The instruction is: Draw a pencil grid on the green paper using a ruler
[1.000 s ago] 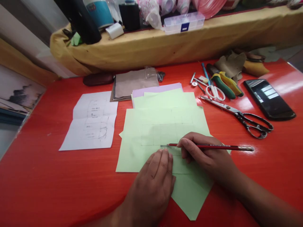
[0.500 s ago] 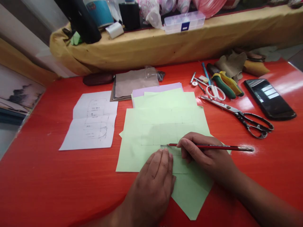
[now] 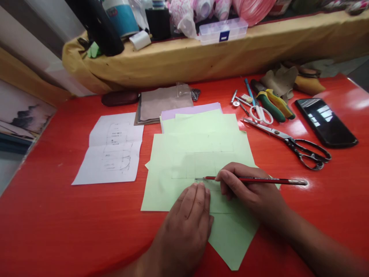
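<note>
A red and black pencil (image 3: 259, 180) is pinched in my right hand (image 3: 245, 186), with its tip touching the light green paper (image 3: 161, 161). Thin pencil lines form rectangles on that sheet. My left hand (image 3: 187, 221) lies flat on the lower part of the paper, fingers stretched out and close together, their tips just below the pencil point. Faint marks show beside those fingertips, but I cannot make out what they belong to. Below, a pointed green sheet (image 3: 235, 242) sticks out between my hands. To the left rests a creased white sheet (image 3: 95, 161) bearing a drawn pattern.
On the red table (image 3: 57, 219), large black-handled scissors (image 3: 288, 138), a phone (image 3: 325, 122), small white-handled scissors (image 3: 261, 114) and green-yellow pliers (image 3: 273, 104) lie at the right. Behind the green paper sit brown sheets (image 3: 164, 102) and a dark case (image 3: 119, 98). A cloth-covered ledge (image 3: 173, 59) runs along the back.
The whole view has shifted slightly. Both hands and the pencil keep practically the same place on the paper.
</note>
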{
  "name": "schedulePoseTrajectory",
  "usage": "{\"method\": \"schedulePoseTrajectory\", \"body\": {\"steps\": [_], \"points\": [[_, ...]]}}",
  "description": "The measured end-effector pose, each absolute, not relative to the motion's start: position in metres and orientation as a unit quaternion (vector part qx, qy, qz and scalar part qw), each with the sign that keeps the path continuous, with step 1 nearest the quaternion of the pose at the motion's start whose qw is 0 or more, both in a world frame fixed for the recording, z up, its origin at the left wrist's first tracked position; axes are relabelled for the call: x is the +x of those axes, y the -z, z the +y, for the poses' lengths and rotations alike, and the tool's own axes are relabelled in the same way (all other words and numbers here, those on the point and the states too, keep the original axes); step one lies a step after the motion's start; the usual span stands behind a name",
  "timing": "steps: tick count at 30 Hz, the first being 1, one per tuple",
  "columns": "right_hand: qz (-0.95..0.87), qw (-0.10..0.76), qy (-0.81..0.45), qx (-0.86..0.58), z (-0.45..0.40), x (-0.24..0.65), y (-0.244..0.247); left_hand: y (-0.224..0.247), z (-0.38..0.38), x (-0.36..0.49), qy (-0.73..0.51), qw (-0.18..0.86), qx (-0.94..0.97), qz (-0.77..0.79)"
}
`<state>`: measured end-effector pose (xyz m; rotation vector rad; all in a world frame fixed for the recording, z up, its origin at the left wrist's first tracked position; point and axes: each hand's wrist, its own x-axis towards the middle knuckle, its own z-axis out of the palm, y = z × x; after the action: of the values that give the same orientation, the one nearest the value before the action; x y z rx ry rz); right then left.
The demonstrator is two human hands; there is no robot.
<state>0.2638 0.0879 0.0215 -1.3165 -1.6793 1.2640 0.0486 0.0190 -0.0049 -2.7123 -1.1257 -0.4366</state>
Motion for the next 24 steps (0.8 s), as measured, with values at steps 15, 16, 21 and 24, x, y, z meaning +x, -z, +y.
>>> {"method": "schedulePoseTrajectory", "body": {"steps": [15,16,21,24], "points": [[-0.557,0.395,-0.542,-0.490,0.088,0.268,-0.024,0.009,0.021,0.045,0.145,0.097,-0.915,-0.363],[-0.553,0.411,-0.536,-0.488,0.088,0.270,-0.025,0.009,0.022,0.045,0.146,0.098,-0.915,-0.362],[-0.561,0.466,-0.475,-0.493,0.090,0.281,-0.028,0.008,0.023,0.043,0.143,0.104,-0.917,-0.357],[-0.567,0.470,-0.453,-0.503,0.092,0.285,-0.029,0.005,0.026,0.043,0.152,0.104,-0.916,-0.356]]}}
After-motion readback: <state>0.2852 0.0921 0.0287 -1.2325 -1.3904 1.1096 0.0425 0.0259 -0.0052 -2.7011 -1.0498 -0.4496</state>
